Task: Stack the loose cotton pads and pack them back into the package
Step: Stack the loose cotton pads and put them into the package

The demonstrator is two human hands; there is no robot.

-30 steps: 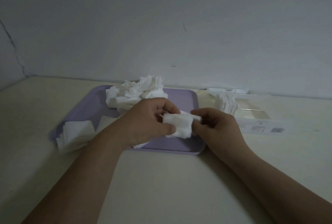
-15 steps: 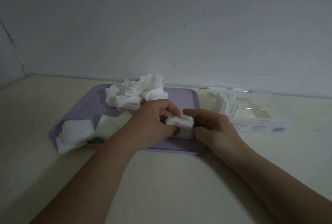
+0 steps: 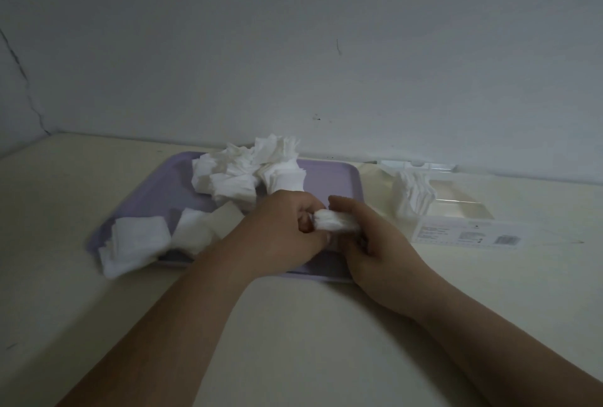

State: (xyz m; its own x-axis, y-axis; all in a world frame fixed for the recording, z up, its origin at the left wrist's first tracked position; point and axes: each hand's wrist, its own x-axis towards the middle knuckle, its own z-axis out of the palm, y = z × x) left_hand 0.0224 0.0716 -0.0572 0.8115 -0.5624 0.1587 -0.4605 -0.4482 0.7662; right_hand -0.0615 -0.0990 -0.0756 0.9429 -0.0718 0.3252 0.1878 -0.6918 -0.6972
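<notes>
Cotton pads point(image 3: 336, 225), gathered into a small stack, lie sideways above the purple tray's point(image 3: 169, 187) near edge in the head view, pinched at one end by the left hand point(image 3: 284, 227) and at the other by the right hand point(image 3: 375, 243), which is nearer the open package point(image 3: 463, 235) to the right.

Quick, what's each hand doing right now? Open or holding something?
Left hand: closed, gripping the small stack of cotton pads.
Right hand: closed, pinching the same stack from the other side.
</notes>
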